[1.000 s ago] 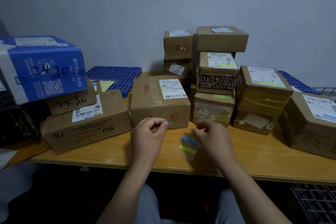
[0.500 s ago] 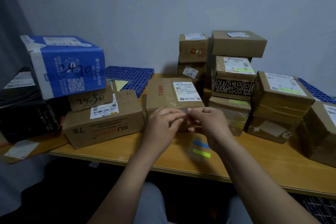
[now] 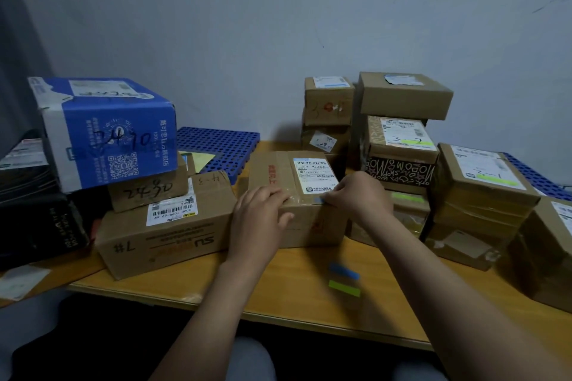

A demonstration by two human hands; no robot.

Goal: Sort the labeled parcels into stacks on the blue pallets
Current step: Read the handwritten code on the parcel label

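A brown parcel (image 3: pixel 275 168) with a white label (image 3: pixel 315 175) lies in the middle of the wooden table (image 3: pixel 278 294). My left hand (image 3: pixel 260 213) grips its near top edge, fingers on top and thumb on the front face. My right hand (image 3: pixel 359 195) pinches a small blue sticker (image 3: pixel 318 200) against the same edge, just below the label. A blue pallet (image 3: pixel 216 145) lies behind the parcel to the left. Another blue pallet (image 3: pixel 538 176) shows at the far right behind the boxes.
A blue strip (image 3: pixel 343 269) and a green strip (image 3: pixel 344 288) lie on the table near my right forearm. A blue-printed box (image 3: pixel 105 133) tops a stack on the left above the "7#" carton (image 3: pixel 167 235). Several labeled parcels (image 3: pixel 402 139) stand stacked to the right.
Both hands have moved forward from above the table onto the middle parcel. The blue sticker has gone with them to the parcel's top edge. The view has shifted closer.
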